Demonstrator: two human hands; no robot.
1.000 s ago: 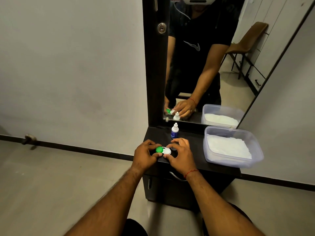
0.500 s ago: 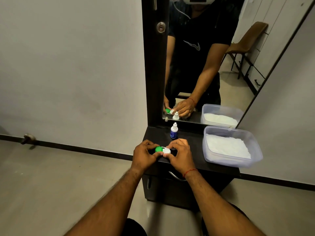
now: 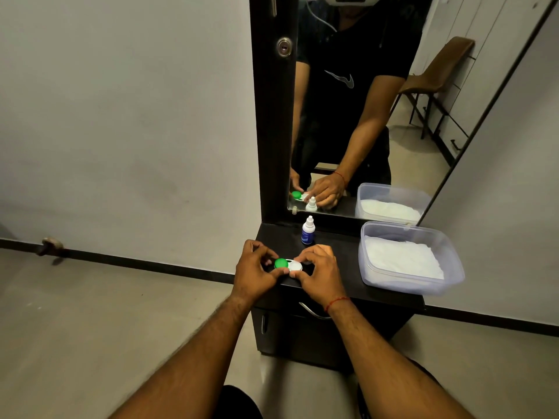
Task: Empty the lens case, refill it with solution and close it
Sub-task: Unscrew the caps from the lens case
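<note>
A small lens case [image 3: 288, 264] with one green cap and one white cap lies on the dark cabinet top [image 3: 338, 267], near its front left. My left hand [image 3: 255, 272] pinches the green cap between thumb and fingers. My right hand [image 3: 317, 272] pinches the white cap the same way. Both caps sit on the case. Behind the hands a small white solution bottle [image 3: 308, 230] with a blue label stands upright with its cap on, untouched.
A clear plastic tub [image 3: 423, 284] lined with white tissue sits on the right of the cabinet top. A tall mirror [image 3: 363, 116] rises behind it and reflects me, the bottle and the tub. Below the top is a drawer handle [image 3: 313, 311]. Bare floor lies left.
Both hands stay on the lens case, with only slight finger shifts on the caps. The view has drifted a little. The bottle and tub have not moved.
</note>
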